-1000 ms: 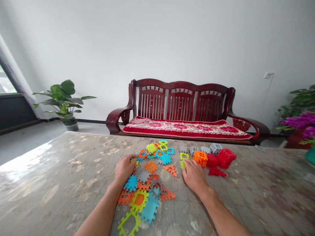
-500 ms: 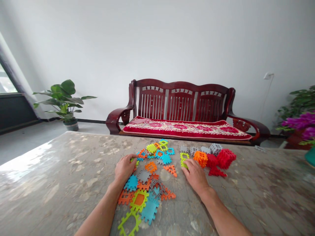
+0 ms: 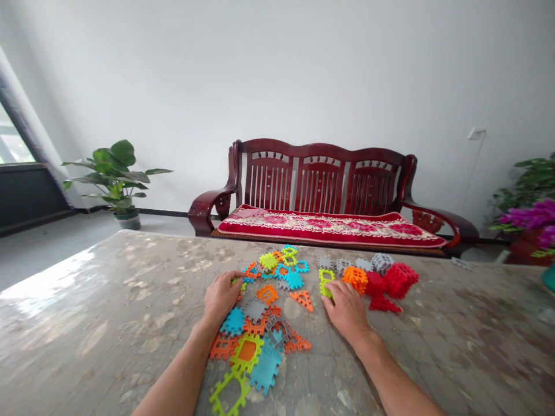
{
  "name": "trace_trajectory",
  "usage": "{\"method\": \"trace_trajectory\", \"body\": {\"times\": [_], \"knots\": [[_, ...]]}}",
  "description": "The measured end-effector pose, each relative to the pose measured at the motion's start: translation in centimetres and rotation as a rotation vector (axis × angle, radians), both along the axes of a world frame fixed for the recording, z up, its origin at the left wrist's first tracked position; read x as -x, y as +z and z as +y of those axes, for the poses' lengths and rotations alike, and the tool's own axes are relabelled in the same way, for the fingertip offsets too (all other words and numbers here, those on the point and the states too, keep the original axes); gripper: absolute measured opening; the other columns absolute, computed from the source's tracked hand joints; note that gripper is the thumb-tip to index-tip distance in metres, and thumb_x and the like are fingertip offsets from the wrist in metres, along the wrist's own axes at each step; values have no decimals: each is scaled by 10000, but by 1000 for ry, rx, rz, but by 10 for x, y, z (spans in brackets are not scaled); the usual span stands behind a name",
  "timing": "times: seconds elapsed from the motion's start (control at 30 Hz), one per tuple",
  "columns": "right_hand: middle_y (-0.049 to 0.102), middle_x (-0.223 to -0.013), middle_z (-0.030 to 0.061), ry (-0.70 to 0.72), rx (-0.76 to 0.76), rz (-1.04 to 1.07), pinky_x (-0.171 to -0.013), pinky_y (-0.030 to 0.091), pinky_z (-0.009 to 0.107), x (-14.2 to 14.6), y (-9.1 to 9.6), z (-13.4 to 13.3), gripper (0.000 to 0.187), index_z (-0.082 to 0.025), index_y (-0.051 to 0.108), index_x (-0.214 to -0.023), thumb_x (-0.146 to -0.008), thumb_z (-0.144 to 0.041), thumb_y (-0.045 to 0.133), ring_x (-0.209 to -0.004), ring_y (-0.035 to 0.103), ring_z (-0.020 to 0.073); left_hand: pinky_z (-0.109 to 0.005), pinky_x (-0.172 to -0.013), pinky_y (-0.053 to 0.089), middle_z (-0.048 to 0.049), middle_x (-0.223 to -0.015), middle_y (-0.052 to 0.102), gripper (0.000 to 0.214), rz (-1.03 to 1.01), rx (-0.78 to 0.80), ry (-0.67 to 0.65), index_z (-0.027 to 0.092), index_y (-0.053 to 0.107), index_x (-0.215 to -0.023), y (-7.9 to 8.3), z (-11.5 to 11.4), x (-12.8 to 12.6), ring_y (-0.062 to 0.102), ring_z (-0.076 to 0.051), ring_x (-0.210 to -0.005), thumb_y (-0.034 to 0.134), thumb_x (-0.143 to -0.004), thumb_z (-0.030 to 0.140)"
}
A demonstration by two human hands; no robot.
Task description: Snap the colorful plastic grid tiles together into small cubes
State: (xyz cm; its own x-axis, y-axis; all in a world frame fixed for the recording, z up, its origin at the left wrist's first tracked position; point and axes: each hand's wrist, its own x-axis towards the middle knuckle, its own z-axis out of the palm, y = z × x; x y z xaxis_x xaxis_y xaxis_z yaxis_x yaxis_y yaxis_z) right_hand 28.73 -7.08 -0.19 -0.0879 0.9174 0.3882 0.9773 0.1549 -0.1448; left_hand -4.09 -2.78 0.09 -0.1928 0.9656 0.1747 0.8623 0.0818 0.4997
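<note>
A loose heap of toothed interlocking foam-like tiles in yellow-green, blue, orange and grey spreads over the middle of the table. My left hand (image 3: 222,299) reaches to its left edge, fingers curled on a yellow-green tile (image 3: 241,287) that they partly cover. My right hand (image 3: 346,307) rests right of the heap, its fingertips closed on the near end of yellow-green tiles (image 3: 326,277) lying flat. Beside it stand an orange cube (image 3: 355,280), a red cube (image 3: 399,281) and a grey cube (image 3: 382,263). An orange triangular tile (image 3: 302,300) lies between my hands.
Flat grey tiles (image 3: 344,266) lie behind the orange cube. The patterned table (image 3: 130,312) has its far edge before a dark red wooden bench (image 3: 318,179). Potted plants (image 3: 122,179) stand at the left, with purple flowers (image 3: 531,215) at the right.
The whole view has shifted very slightly. Both hands stay at the same tiles, and no tile has visibly moved on the table.
</note>
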Motion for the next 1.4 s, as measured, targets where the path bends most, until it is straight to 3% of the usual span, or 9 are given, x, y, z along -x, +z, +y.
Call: {"method": "trace_trajectory", "body": {"times": [0.37, 0.6, 0.97, 1.17, 1.27, 1.4], "knots": [[656, -1130, 85, 22, -7, -18, -922, 410, 355, 4, 2, -3, 227, -205, 661, -1057, -875, -229, 526, -1068, 556, 245, -292, -823, 460, -19, -1076, 722, 315, 8, 15, 0, 293, 707, -1035, 4, -2, -1, 633, -229, -1011, 465, -839, 337], [659, -1136, 70, 88, -92, 63, -950, 402, 383, 8, 4, -5, 233, -234, 662, -1059, -873, -215, 523, -1074, 549, 240, -270, -815, 462, -11, -1049, 731, 301, -4, 11, 8, 289, 710, -1031, 2, -1, -1, 633, -214, -1010, 481, -841, 337], [667, -1113, 52, 503, -92, 264, -953, 423, 388, 53, 15, -29, 250, -236, 637, -1092, -870, -169, 545, -1055, 556, 209, -282, -828, 461, -26, -1082, 718, 314, 8, 4, -1, 286, 706, -1043, 1, -2, -1, 629, -220, -1021, 469, -840, 327], [560, -1329, 52, 803, 11, 243, -1080, 328, 440, 82, 29, -50, 402, -286, 565, -1248, -864, -396, 603, -1236, 459, 224, -275, -859, 457, -11, -1064, 726, 307, 1, -6, -4, 292, 707, -1042, 0, -1, -1, 630, -208, -1032, 480, -840, 339], [444, -1452, 37, 877, 84, 162, -1107, 293, 443, 94, 33, -58, 500, -317, 507, -1325, -867, -505, 574, -1333, 351, 240, -282, -855, 458, -16, -1047, 728, 310, -6, -14, -14, 287, 703, -1042, 0, -1, -1, 634, -210, -1020, 469, -844, 332], [439, -1458, 13, 869, 161, 95, -1113, 281, 445, 102, 30, -59, 422, -331, 550, -1281, -870, -424, 586, -1364, 297, 249, -287, -861, 457, -23, -1048, 729, 308, -5, -23, -17, 278, 702, -1040, 1, -2, -1, 631, -214, -1020, 469, -843, 319]]}}
